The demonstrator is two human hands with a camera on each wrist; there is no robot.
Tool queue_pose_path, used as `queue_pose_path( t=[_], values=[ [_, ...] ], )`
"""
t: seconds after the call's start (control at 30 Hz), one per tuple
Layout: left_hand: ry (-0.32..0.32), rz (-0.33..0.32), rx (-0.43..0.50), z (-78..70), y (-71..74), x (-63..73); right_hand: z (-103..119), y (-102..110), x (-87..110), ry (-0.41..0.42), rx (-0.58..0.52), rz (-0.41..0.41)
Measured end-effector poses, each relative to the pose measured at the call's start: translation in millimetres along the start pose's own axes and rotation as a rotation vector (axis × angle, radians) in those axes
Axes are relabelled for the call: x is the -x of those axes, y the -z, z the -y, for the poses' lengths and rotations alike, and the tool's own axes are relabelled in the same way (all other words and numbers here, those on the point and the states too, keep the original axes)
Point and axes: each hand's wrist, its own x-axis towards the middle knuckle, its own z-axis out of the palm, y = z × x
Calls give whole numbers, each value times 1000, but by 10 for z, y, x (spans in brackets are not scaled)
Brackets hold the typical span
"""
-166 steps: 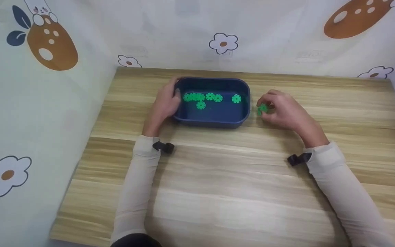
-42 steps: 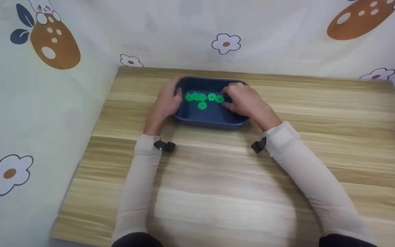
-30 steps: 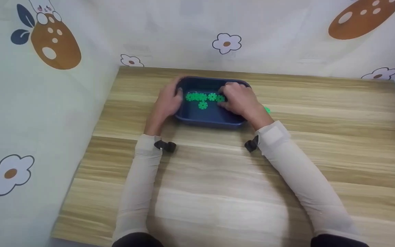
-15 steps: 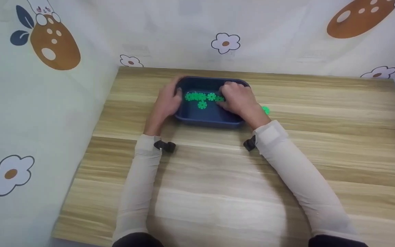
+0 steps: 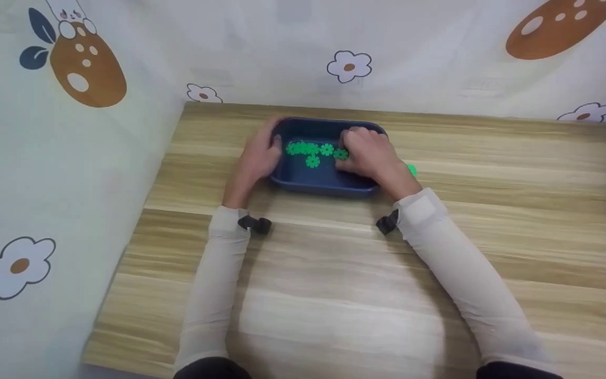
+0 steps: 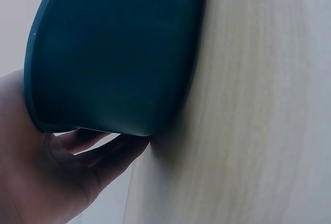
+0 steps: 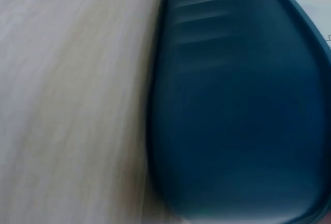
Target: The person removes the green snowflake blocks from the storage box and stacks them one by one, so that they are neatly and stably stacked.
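Observation:
A dark blue rectangular bin [image 5: 321, 190] stands on the table with several green notched snowflake discs [image 5: 303, 148] on its floor. My left hand [image 5: 261, 155] grips the bin's left end, thumb inside the wall. In the left wrist view its fingers curl under the outside of the bin [image 6: 114, 58]. Over the right end reaches my right hand [image 5: 370, 152], fingers curled down inside, pinching a green snowflake disc [image 5: 341, 153] at the fingertips. The right wrist view shows just the bin's outer wall [image 7: 238, 120]; the fingers are hidden there.
On the wooden table [image 5: 329, 279], another green piece [image 5: 412, 169] lies right of the bin, partly behind the right wrist. A patterned cloth wall [image 5: 282, 63] rises behind the table's back edge, and another [image 5: 61, 173] borders its left side.
Earlier my right hand held a green piece on the table right of the bin; it has since moved left into the bin, leaving a piece outside. My left hand keeps its grip.

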Motion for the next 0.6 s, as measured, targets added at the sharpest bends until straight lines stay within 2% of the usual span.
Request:
queue_pose_path(
  t=[0.33, 0.6],
  values=[
    [-3, -15, -8, -2, -10, 5, -25, 19, 36, 40, -125, -93],
    [17, -24, -17, -9, 8, 0, -86, 34, 135, 129, -283, -219]
  ],
)
